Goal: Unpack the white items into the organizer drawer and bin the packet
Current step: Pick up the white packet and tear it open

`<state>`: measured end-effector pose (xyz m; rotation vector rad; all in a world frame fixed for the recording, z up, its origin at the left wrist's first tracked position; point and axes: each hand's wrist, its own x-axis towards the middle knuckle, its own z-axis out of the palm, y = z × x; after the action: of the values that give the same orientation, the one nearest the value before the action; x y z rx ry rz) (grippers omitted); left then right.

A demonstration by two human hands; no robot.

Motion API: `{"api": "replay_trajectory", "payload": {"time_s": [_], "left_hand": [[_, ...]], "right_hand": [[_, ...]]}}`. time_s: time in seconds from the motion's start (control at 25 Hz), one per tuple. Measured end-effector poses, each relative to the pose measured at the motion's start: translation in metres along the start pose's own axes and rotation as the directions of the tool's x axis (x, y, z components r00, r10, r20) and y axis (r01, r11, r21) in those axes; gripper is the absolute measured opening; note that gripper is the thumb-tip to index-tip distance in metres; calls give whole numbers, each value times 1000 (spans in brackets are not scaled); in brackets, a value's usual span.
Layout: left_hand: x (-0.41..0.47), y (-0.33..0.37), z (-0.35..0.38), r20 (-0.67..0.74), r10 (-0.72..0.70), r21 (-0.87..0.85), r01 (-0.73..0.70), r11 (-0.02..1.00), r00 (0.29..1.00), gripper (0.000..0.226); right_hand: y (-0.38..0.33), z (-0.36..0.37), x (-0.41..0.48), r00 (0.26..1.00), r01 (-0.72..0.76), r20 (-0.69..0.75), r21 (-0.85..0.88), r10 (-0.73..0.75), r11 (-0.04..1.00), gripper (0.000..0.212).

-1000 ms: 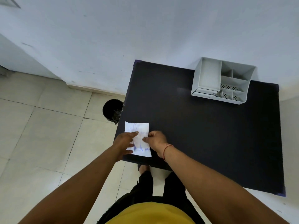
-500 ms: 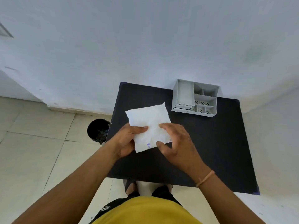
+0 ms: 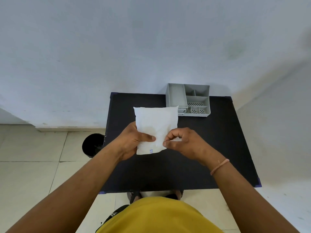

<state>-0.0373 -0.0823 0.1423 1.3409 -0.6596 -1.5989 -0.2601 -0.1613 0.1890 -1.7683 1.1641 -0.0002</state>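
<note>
Both hands are holding the white packet up off the desk, near the chest, probably because that is where tearing it open is easiest to see and control. The left hand is gripping the packet's left side, thumb laid across the front face and fingers hidden behind, so it is acting as the steady anchor. The right hand is pinching the lower right edge between thumb and curled fingers, which looks like the start of a tear or peel. The packet itself is looking soft and pillowy, roughly rectangular, slightly crinkled, with a small scrap of blue print at its bottom edge; it is appearing unopened, and the contents cannot be made out through it.

Further off, a black bin is standing on the floor just beside the desk's left edge, within easy reach for dropping the empty wrapper. At the far edge of the desk, against the wall, the grey organizer is sitting with its open compartments facing up; its drawer front is partly hidden behind the packet's upper corner, so I cannot tell whether it is pulled out.
</note>
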Motion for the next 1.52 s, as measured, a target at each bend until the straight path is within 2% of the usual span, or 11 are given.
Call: {"api": "replay_trajectory", "payload": {"time_s": [0.12,0.28,0.48,0.6,0.76,0.92,1.08,1.24,1.4,1.52], "left_hand": [[4,0,10,4,27,29,-27,999,1000,68],[13,-3,21,-18,69,88,-67,994,997,63],[25,-2,41,-37,38,-31,-39,999,999,59],[31,1,49,-29,39,-37,-40,999,999,62],[34,7,54,17,16,71,-17,997,1000,71],[36,5,62,35,43,132,-47,990,998,69],[41,2,74,24,82,205,-85,975,996,64],[45,-1,80,13,67,185,-69,980,998,60],[49,1,81,-11,21,118,-20,993,1000,69],[52,-1,87,-67,30,147,-20,989,997,69]], "right_hand": [[4,-1,0,1000,-12,4,29,12,1000,19],[11,-12,1,998,-38,51,126,32,991,16],[22,-32,-4,1000,24,10,170,-26,985,11],[32,-43,-2,999,-27,37,143,22,989,14],[44,-45,2,992,-102,81,132,92,986,14],[54,-48,-2,981,-149,157,252,111,956,7],[62,-57,-6,972,-162,211,285,103,945,11],[67,-67,-7,957,-170,274,280,91,945,12],[65,-69,-4,970,-160,221,263,102,951,9],[67,-61,-3,977,-203,141,400,158,894,12]]}}
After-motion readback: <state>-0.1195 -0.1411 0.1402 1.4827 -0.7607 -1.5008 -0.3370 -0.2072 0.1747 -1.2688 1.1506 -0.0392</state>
